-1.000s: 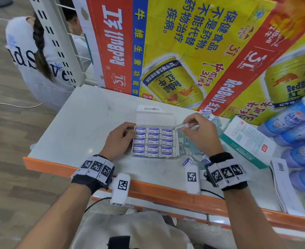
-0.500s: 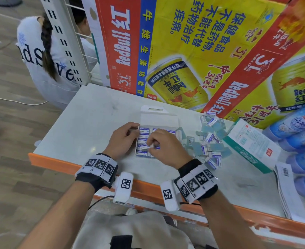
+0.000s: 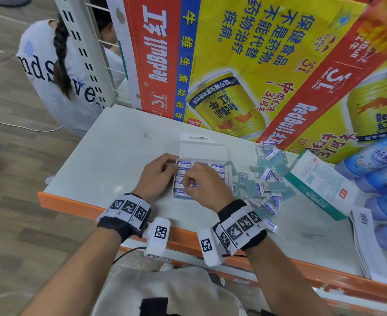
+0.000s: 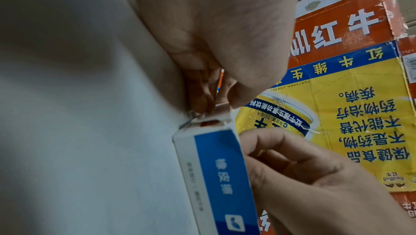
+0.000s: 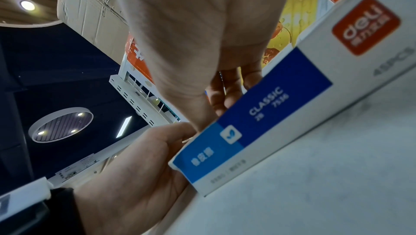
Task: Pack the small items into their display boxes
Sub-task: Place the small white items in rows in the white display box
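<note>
A white display box point(image 3: 224, 176) with its lid flap point(image 3: 199, 144) open at the back lies on the white tabletop point(image 3: 110, 156), filled with rows of blue-labelled erasers point(image 3: 217, 166). My left hand point(image 3: 172, 165) grips the box's left edge; the right wrist view shows its thumb point(image 5: 178, 130) at the box's blue front corner point(image 5: 207, 157). My right hand point(image 3: 188, 182) hovers over the box's front left part, fingers curled, pinching an eraser point(image 3: 189, 184) down among the rows. A pile of loose erasers point(image 3: 265, 185) lies right of the box.
Red Bull cartons point(image 3: 245, 65) wall off the back of the table. A green-and-white carton point(image 3: 320, 185), blue wrapped bottles point(image 3: 375, 160) and printed sheets point(image 3: 368, 242) crowd the right side. The near edge is orange point(image 3: 78, 201). A person point(image 3: 58, 71) crouches beyond a white rack post point(image 3: 85, 49).
My right hand carried an eraser from above the box's back right corner to the front left part and lowered it among the rows. The left hand stayed on the box's edge.
</note>
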Demonstrator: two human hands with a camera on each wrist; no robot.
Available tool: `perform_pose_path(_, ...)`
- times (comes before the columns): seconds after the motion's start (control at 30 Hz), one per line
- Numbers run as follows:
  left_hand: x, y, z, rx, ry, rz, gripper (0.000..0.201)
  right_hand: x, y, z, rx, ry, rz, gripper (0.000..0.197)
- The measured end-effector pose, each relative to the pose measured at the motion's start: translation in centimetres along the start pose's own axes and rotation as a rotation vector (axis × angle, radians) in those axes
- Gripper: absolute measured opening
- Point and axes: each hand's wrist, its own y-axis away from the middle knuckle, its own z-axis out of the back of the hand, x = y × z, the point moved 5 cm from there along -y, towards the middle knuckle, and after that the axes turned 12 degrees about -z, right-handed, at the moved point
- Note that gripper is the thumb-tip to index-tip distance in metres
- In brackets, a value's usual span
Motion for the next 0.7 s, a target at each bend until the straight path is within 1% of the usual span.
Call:
perform_pose_path(0.07, 0.0, 0.0, 0.0, 0.005, -0.003, 0.002, 0.019, -0.1, 0.0, 0.1, -0.015, -0.010, -0.006, 0.002)
perform_pose_path(0.2, 0.0, 0.0, -0.1, 0.006, 0.001, 0.006, 0.020, -0.4, 0.3, 0.5, -0.012, -0.070, 0.008, 0.008)
perform_pose_path(0.3, -0.1, 0.0, -0.1, -0.002, 0.002, 0.001, 0.018, -1.4, 0.8, 1.7, -0.076, -0.144, -0.004, 0.011)
perform_pose_path(0.37, -0.1, 0.1, -0.1, -0.005, 0.017, 0.020, 0.017, -2.9, 1.2, 2.9, -0.158, -0.182, -0.040, 0.013)
perform_pose_path(0.43, -0.2, 0.3, -0.1, 0.002, 0.020, 0.034, 0.016, -4.8, 1.8, 4.4, -0.241, -0.208, -0.109, 0.015)
perform_pose_path(0.57, -0.4, 0.3, -0.1, 0.008, -0.002, 0.015, 0.017, -9.2, 3.2, 7.1, -0.393, -0.200, -0.255, 0.022)
perform_pose_path(0.63, -0.3, 0.2, -0.2, 0.010, -0.010, 0.012, 0.017, -10.7, 4.1, 7.9, -0.404, -0.228, -0.303, 0.023)
perform_pose_path(0.7, -0.2, 0.2, -0.2, 0.014, -0.022, 0.007, 0.018, -11.4, 5.0, 7.9, -0.348, -0.235, -0.312, 0.023)
